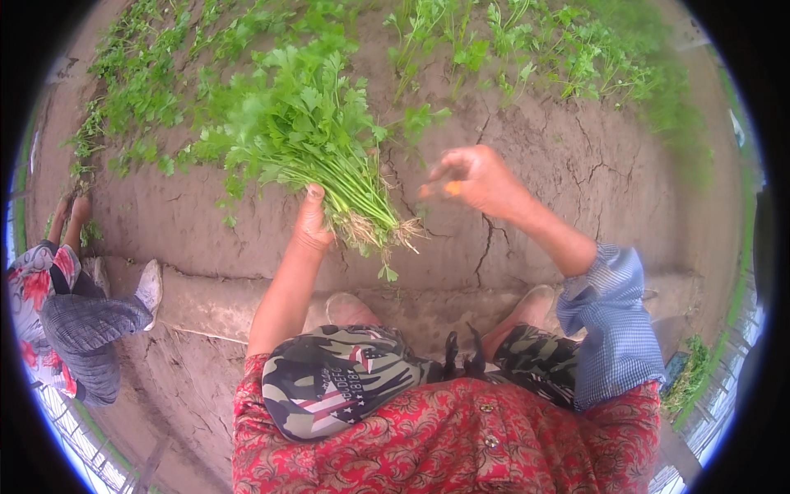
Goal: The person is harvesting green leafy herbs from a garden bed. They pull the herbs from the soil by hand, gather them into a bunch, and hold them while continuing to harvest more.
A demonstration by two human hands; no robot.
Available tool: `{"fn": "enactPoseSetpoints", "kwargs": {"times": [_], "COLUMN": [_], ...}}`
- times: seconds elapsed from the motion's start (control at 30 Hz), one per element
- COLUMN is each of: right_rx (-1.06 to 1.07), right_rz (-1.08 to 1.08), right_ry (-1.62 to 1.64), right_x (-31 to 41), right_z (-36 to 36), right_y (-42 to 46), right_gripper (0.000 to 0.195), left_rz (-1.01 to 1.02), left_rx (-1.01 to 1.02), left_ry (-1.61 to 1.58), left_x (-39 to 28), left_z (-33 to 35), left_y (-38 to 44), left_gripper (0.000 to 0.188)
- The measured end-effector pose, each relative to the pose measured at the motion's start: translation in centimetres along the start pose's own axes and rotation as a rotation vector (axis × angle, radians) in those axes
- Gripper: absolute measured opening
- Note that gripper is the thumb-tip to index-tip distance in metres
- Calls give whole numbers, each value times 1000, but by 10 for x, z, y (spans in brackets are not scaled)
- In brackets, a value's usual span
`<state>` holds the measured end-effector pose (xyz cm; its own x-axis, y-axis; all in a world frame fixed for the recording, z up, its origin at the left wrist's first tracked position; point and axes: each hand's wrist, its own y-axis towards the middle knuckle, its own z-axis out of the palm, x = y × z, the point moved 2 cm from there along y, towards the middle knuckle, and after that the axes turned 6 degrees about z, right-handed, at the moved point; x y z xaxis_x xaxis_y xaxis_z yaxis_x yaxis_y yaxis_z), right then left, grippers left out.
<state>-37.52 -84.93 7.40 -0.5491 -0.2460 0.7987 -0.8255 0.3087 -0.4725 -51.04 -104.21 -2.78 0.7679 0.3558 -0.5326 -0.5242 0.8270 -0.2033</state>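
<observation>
My left hand (313, 216) grips a thick bunch of leafy celery-like plants (308, 142), its thumb lying across the stems. The pale roots (364, 228) hang at the lower right, with bits of soil and a loose leaf below them. To the right of the bunch is my right hand (472, 179), blurred, its fingers curled but apart from the thumb. Something orange (453, 188) shows at its fingers; blur hides whether it is worn there. I see nothing else in that hand, and it does not touch the bunch.
More of the same plants (580, 55) grow in the cracked soil bed (531, 142) ahead. A low earth or concrete ledge (210, 302) runs by my feet. Another person (80, 309) crouches at far left, hands near plants. Cut greenery (688, 376) lies at far right.
</observation>
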Motion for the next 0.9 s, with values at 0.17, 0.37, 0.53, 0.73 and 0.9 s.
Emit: {"fn": "enactPoseSetpoints", "kwargs": {"times": [0.17,0.37,0.53,0.73,0.9], "right_rx": [-14,288,-43,-502,-715], "right_rz": [-210,-102,-88,114,104], "right_ry": [-645,20,594,0,-270], "right_x": [31,46,22,-111,-163], "right_z": [42,-1,-74,-60,-2], "right_y": [4,-1,2,58,114], "right_gripper": [22,19,25,17,22], "left_rz": [12,0,102,196,226], "left_rx": [-44,-147,-33,-113,-172], "left_ry": [20,-24,-91,-23,7], "left_x": [5,12,2,-19,-29], "left_z": [8,-8,-5,-30,-47], "left_y": [2,3,-2,-21,-41], "left_gripper": [90,96,97,95,97]}}
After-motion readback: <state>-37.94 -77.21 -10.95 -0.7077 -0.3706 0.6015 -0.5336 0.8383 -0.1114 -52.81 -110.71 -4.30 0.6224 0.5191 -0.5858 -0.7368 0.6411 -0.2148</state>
